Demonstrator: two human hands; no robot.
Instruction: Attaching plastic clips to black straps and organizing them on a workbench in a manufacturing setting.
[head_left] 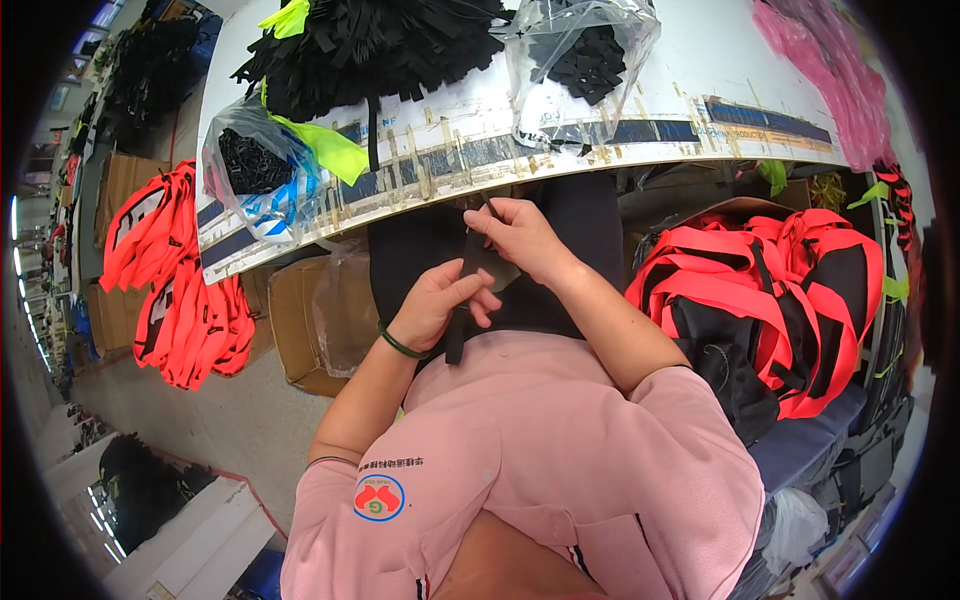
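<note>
The black strap (462,300) runs nearly upright over my lap, just below the table edge (620,150). I see my right hand (522,238) pinching its upper end, fingers pressed together. My left hand (440,305) curls round its middle, nearer the free lower end.

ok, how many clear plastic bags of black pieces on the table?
2. One clear bag lies at the table's top centre; the other bag hangs over the near left edge. More may be hidden under the black strap pile.
</note>
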